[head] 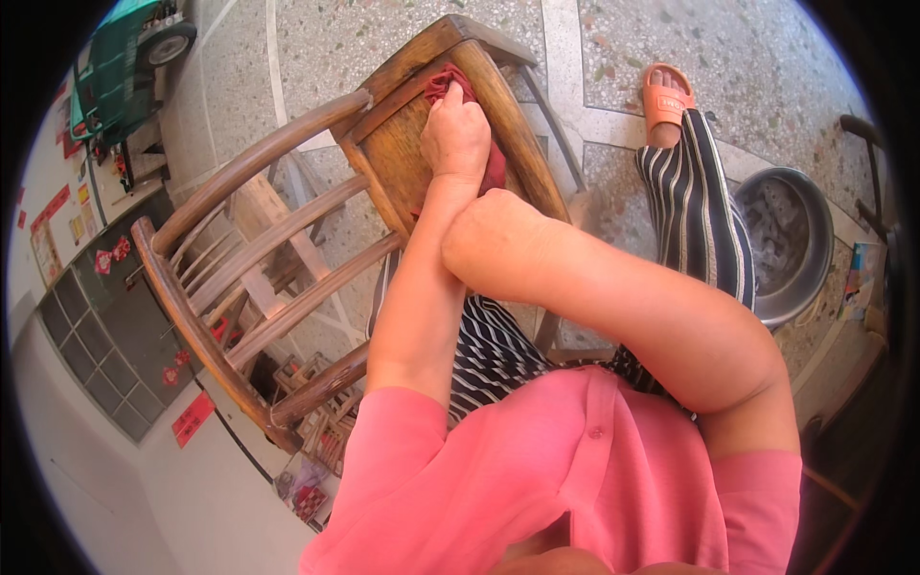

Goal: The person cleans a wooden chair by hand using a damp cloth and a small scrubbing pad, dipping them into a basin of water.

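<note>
A wooden chair stands before me, its slatted backrest reaching out to the left. My left hand is closed on a dark red cloth at the far part of the seat. More red cloth shows beside that hand and by the seat's near edge. My right forearm crosses over to the left and meets my left forearm. Of my right hand, only the area around the sharply bent wrist shows; the fingers are hidden, so I cannot see what they touch.
A metal basin with cloudy, sudsy water sits on the terrazzo floor at the right, beside my striped trouser leg. Nearby is my foot in an orange slipper. Other wooden furniture shows through the backrest. A green wheeled vehicle stands at upper left.
</note>
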Tool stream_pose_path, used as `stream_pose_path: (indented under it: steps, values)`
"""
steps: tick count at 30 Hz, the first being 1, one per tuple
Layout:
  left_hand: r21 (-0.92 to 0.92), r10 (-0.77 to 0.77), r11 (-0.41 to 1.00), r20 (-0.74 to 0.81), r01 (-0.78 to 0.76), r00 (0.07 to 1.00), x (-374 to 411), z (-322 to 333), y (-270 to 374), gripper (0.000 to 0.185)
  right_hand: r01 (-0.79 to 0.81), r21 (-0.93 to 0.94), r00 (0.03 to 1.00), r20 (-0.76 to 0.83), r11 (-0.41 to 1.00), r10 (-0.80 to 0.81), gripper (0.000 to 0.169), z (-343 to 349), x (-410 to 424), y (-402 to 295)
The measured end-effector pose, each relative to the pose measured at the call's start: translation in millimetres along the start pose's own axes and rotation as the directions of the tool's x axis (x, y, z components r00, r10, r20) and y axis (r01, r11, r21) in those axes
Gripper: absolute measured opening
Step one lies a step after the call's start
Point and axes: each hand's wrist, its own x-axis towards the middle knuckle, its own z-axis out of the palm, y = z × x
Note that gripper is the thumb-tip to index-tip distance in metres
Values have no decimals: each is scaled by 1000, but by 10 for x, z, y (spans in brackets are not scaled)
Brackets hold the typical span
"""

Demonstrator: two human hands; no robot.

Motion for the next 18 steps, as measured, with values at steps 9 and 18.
stream_pose_path:
  steps: [9, 18]
  values:
    - [23, 47, 999, -83, -45, 995, -84, -193, -543, 37, -37, 33, 990, -134, 999, 41, 13, 186, -113, 83]
    - [35, 32, 999, 60, -35, 998, -66, -75, -142, 44, 46, -32, 990, -133, 998, -49, 11, 193, 40, -90]
